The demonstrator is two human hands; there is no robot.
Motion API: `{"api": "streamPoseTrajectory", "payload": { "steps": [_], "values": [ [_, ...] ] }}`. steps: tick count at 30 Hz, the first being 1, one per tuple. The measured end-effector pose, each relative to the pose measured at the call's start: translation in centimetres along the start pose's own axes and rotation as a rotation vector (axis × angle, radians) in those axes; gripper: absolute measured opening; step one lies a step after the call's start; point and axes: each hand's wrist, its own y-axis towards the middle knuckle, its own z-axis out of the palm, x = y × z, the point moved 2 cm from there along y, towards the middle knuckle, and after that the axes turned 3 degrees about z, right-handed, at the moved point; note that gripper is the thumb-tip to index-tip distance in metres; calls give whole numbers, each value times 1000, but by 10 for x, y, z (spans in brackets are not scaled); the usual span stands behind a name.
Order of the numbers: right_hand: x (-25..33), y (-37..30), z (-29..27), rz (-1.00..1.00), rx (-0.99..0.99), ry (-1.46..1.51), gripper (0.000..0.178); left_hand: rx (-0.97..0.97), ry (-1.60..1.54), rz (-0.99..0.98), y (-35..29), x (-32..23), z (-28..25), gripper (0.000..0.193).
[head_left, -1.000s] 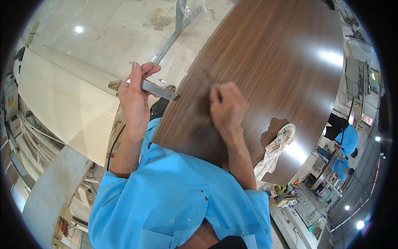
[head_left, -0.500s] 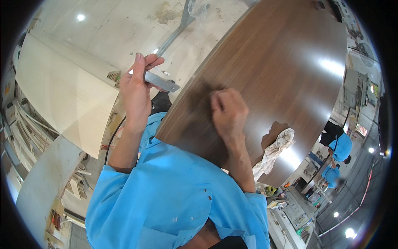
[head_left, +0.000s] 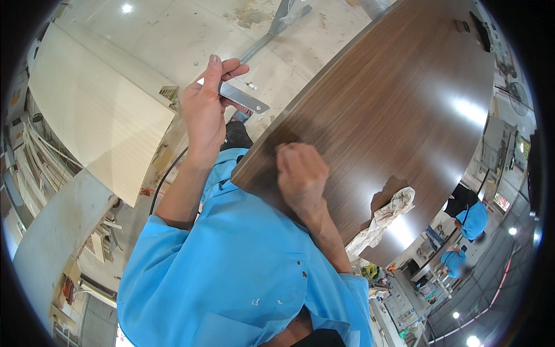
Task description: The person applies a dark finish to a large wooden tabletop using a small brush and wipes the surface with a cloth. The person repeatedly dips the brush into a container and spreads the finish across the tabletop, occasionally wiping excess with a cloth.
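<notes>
Left hand [head_left: 208,113], head view: raised left of the board's edge, thumb uppermost, fingers partly curled; the blade is pinched between thumb and fingers.
Blade [head_left: 244,98]: flat metal strip, a small hole near its free end; slanted, that end pointing toward the board, just beside its edge.
Right hand [head_left: 302,173]: curled into a loose fist at the near left corner of the board; contact with the surface, and anything inside the fist, cannot be told.
Board [head_left: 399,110]: dark brown, wood-grained and glossy, extending forward from the person's shirt [head_left: 237,260], with bright glare at the right.
Cloth [head_left: 384,217]: white, crumpled, lying on the board to the right of the right forearm.
Panel [head_left: 104,113]: pale, at left, well apart from the board, with floor [head_left: 196,37] between.
Co-workers: two people in blue [head_left: 474,221], [head_left: 454,261], beyond the board at right.
</notes>
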Motion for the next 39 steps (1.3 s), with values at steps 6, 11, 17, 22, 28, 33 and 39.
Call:
{"api": "streamPoseTrajectory", "payload": {
  "steps": [6,11,17,22,28,33,39],
  "values": [
    [8,-4,2,178,-51,-65,11,-29,-14,49,0,-3,-8,51],
    [12,-3,5,19,86,-3,10,-38,-24,47,1,-1,-15,50],
    [19,-5,6,-78,88,10,12,-51,-11,62,1,0,-23,50],
    [-2,3,-26,46,-66,-48,16,-70,-41,68,3,2,-27,54],
    [-18,-2,-25,-25,174,-108,20,-79,-57,61,6,6,-28,52],
    [-13,-6,-11,-61,57,-143,18,-77,-66,53,6,5,-34,49],
    [-6,-7,-9,-265,162,-105,24,-82,-64,56,7,4,-37,48]
  ]
}}
